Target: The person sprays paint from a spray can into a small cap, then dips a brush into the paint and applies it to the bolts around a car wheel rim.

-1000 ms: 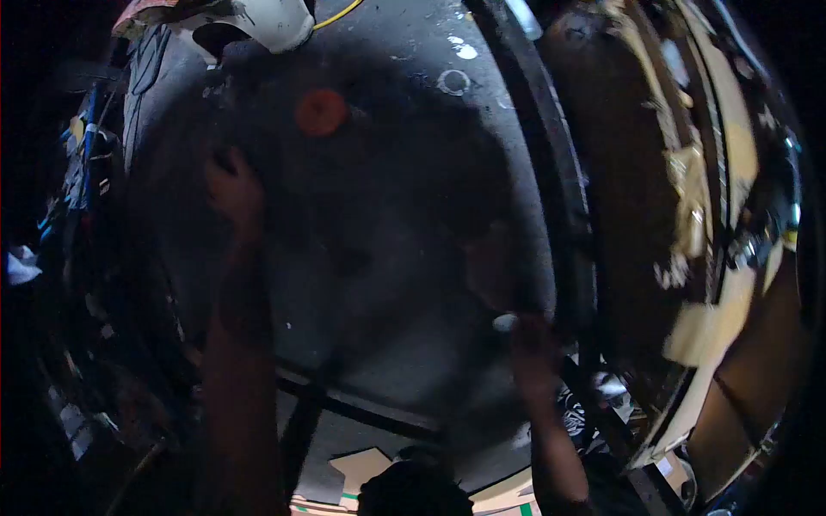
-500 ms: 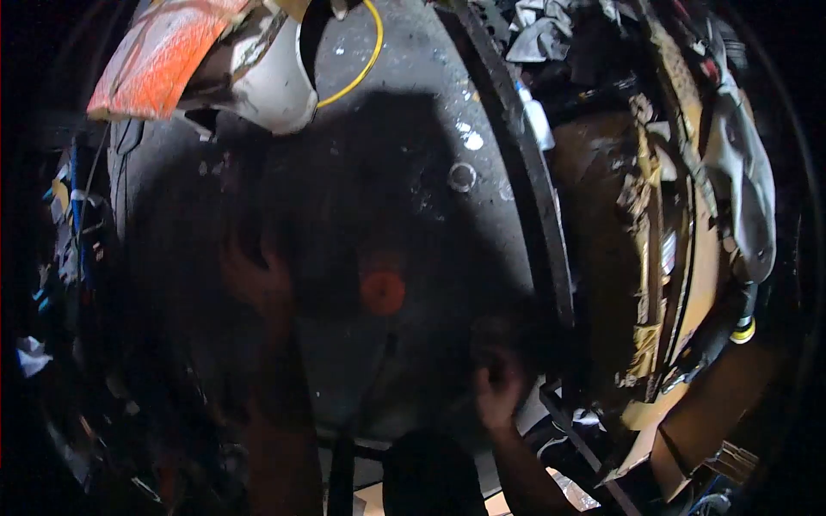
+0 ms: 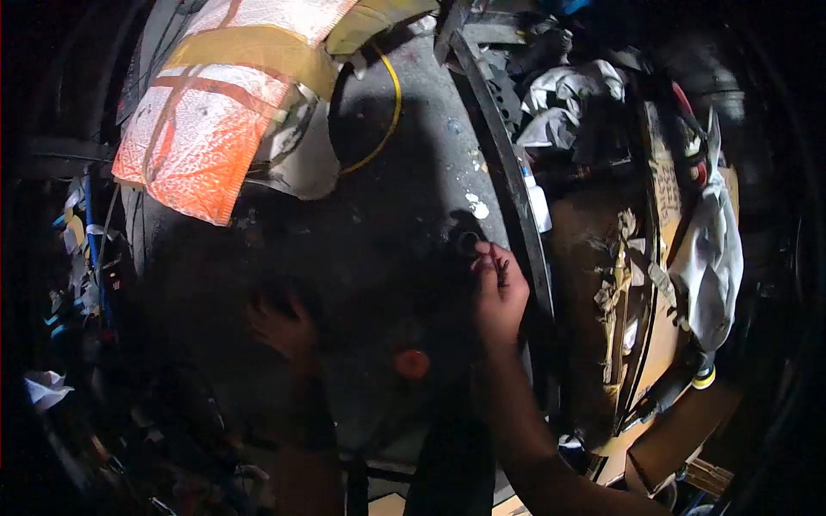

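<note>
My right hand point(image 3: 502, 292) is at the right side of the dark, paint-spotted work surface point(image 3: 452, 112). Its thumb and forefinger come together at the right edge of a small ring shape point(image 3: 467, 242). Whether they grip the ring or something else small is unclear. Deep shadow covers my left hand point(image 3: 284, 325), whose thumb and fingers look spread with a dark gap between them. Between the two forearms lies an orange disc point(image 3: 411, 364), apart from both hands.
A taped orange-and-white package point(image 3: 206, 112) and a pale curved piece point(image 3: 305, 159) sit at the upper left. Nearby curves a yellow hose or cord point(image 3: 396, 103). Beyond the right metal edge point(image 3: 508, 155) are a white bottle point(image 3: 539, 206), cardboard point(image 3: 667, 344) and grey cloth point(image 3: 712, 267).
My right hand has moved up and forward to the ring, its fingers closing together. The view has tilted, so the surface and package appear lower. My left hand stays over the left side.
</note>
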Motion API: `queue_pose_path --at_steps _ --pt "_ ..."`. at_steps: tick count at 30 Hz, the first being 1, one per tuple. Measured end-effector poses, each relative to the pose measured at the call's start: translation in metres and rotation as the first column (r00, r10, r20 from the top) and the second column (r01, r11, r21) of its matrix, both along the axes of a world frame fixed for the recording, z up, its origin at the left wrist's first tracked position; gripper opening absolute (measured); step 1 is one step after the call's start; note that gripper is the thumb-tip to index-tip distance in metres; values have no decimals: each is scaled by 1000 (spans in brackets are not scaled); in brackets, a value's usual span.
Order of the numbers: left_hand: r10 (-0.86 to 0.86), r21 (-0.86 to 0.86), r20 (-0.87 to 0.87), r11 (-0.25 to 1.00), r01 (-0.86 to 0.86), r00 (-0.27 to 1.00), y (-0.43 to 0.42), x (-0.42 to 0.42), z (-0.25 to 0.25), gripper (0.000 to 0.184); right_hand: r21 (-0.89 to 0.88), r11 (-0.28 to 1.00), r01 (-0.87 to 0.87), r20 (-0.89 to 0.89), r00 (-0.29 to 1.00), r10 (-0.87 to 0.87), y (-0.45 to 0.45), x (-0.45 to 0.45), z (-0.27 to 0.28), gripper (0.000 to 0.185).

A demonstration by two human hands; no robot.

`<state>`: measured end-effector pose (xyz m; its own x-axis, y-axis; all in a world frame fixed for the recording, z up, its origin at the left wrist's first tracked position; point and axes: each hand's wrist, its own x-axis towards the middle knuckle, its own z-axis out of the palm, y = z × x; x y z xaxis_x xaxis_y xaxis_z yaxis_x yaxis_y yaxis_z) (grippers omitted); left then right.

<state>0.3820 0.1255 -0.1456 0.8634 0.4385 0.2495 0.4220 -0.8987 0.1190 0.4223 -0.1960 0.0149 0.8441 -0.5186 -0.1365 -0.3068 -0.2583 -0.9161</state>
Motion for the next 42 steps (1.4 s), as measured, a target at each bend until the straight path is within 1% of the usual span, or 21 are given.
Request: queue_pose_path --at_steps 2,5,6,9,12,15,17,18,21,23,25,26,27,28,29,32,33,35,37,39,42 --pt "0 -8 -32 1000 0 999 1 -1 5 67 -21 1000 -15 7 1000 15 -2 19 -2 24" --pt "28 -91 -58 995 -33 998 -12 6 23 67 -387 909 -155 142 964 225 -6 49 -4 34" --pt "41 -129 -65 990 -49 997 -15 8 27 67 -261 945 -198 6 978 207 -2 58 8 44" --pt "42 -136 -74 989 -52 996 -13 5 25 68 -333 899 -284 51 947 318 -1 89 11 48" --pt "-58 -83 -47 995 53 997 -4 -7 22 71 -541 732 -413 -127 901 415 -3 107 -7 59" --pt "30 -141 -206 988 -60 978 -8 0 34 74 -597 580 -554 -334 829 448 -5 123 -29 75" --pt "44 -123 -158 990 -64 986 -8 -4 25 75 -678 440 -588 -391 796 462 -8 133 -46 79" --pt "42 -113 -127 992 -57 991 -8 -4 22 75 -689 423 -589 -397 794 461 -9 141 -50 80" --pt "10 -153 -145 988 -32 989 -7 1 29 74 -755 327 -568 -435 807 399 -26 169 -81 91" --pt "20 -156 -117 987 -39 993 -9 5 28 73 -811 222 -541 -479 832 280 -22 189 -87 95" --pt "20 -148 -84 988 -32 996 -10 10 30 72 -742 352 -571 -542 819 186 -21 218 -72 96" --pt "17 -137 -73 990 -27 997 -11 11 32 72 -705 402 -584 -574 803 160 -41 241 -85 95" --pt "13 -128 -64 992 -21 998 -11 12 34 72 -610 479 -631 -652 744 150 -44 259 -75 94" --pt "18 -125 -74 992 -27 997 -12 12 36 71 -617 504 -605 -624 766 156 -58 269 -91 91" --pt "26 -121 -87 992 -36 996 -14 11 37 71 -620 527 -581 -596 786 164 -67 273 -110 88" --pt "55 -153 -82 986 -67 995 -17 8 37 70 -738 430 -520 -523 843 123 -56 270 -118 76" --pt "64 -174 -74 982 -76 995 -19 8 34 70 -828 352 -437 -343 891 299 -52 258 -120 68" --pt "96 -140 -65 985 -105 993 -22 7 28 69 -754 476 -453 -177 838 517 -17 230 -93 63" --pt "83 -116 -54 989 -89 995 -19 7 27 69 -626 511 -589 -157 737 658 11 198 -73 62" --pt "34 -114 -40 993 -38 999 -16 9 30 68 -614 477 -629 -75 648 758 25 176 -61 65" --pt "39 -107 -56 993 -45 998 -15 7 26 70 -510 485 -710 -112 615 781 17 160 -55 65"
